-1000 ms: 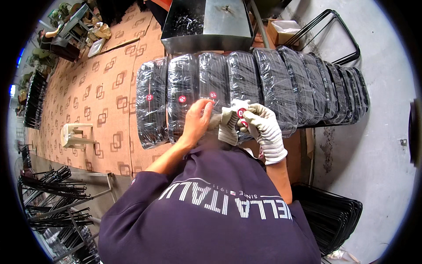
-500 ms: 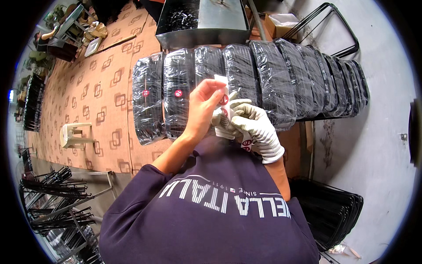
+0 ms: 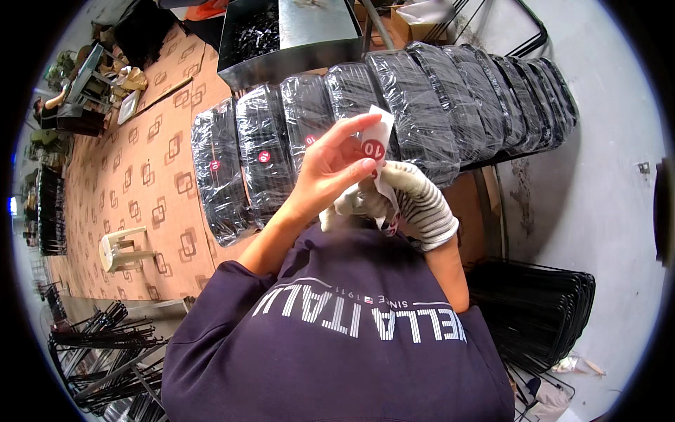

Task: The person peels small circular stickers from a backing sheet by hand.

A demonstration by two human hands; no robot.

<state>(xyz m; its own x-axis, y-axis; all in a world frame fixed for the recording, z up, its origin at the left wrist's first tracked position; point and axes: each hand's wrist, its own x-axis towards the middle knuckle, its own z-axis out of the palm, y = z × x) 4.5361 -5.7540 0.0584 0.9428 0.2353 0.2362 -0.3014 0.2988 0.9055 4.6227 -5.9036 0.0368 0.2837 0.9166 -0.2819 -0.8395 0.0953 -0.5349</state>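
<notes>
My bare left hand (image 3: 334,162) is at the upper part of a white strip of round red stickers (image 3: 380,130). Its index fingertip and thumb tip touch the strip at two spots, with a gap between them. My right hand (image 3: 418,200), in a whitish knit glove, grips the lower part of that strip, whose tail hangs below the fingers. A pale bunched fabric (image 3: 351,200), perhaps another glove, shows beside the right hand. Just beyond lie black bundles (image 3: 264,155) wrapped in clear film, in a row. Round red stickers (image 3: 264,156) sit on the three leftmost bundles.
A metal bin (image 3: 288,53) with small black pieces stands behind the row. Black frames (image 3: 538,309) are stacked at the right, by a grey wall (image 3: 598,183). On the left are a cream stool (image 3: 126,250) and racks of black rods (image 3: 105,344). Another person (image 3: 53,109) is far left.
My view has shifted, so the row appears further left and tilted. My left thumb and index finger have spread wider along the strip. The third bundle's sticker has come into view.
</notes>
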